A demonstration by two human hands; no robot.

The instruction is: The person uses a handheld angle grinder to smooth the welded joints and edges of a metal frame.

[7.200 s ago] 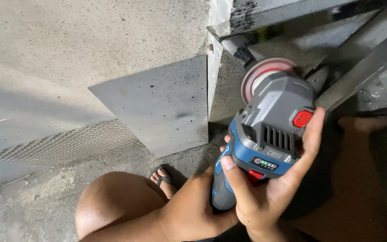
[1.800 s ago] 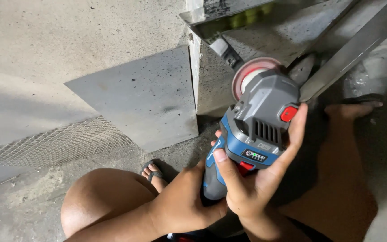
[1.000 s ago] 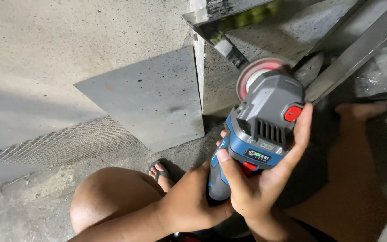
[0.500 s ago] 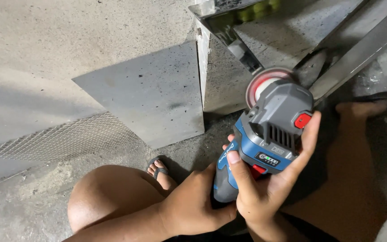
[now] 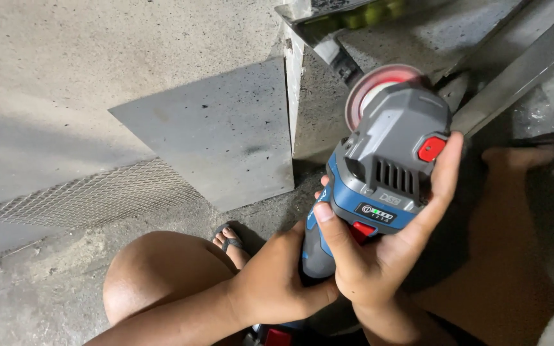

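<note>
A cordless angle grinder [image 5: 386, 166], blue and grey with a red button on its battery end, sits at the centre right of the view, pointing away from the person. Its reddish disc [image 5: 374, 90] at the far end stands on edge against the grey metal piece [image 5: 318, 109] ahead, beside the upright edge of that piece; whether disc and metal actually touch cannot be told.

The right hand [image 5: 386, 256] cups the battery end from below, its fingers [image 5: 440, 173] reaching up the right side close to the red button and its thumb pressed across the blue casing, so it is closed firmly on the tool. The left hand [image 5: 277, 282] is wrapped tightly around the dark slim handle lower down, touching the right hand.

To the left of the grinder a flat grey metal sheet [image 5: 219, 138] lies tilted on the concrete floor [image 5: 65, 57], with a strip of wire mesh [image 5: 97, 198] beside it. A long angled steel bar [image 5: 520, 70] runs off to the upper right. The person squats, a bare knee [image 5: 155, 275] at lower left, a sandalled foot [image 5: 229, 243] by the sheet, and the other foot [image 5: 527, 154] at right.
</note>
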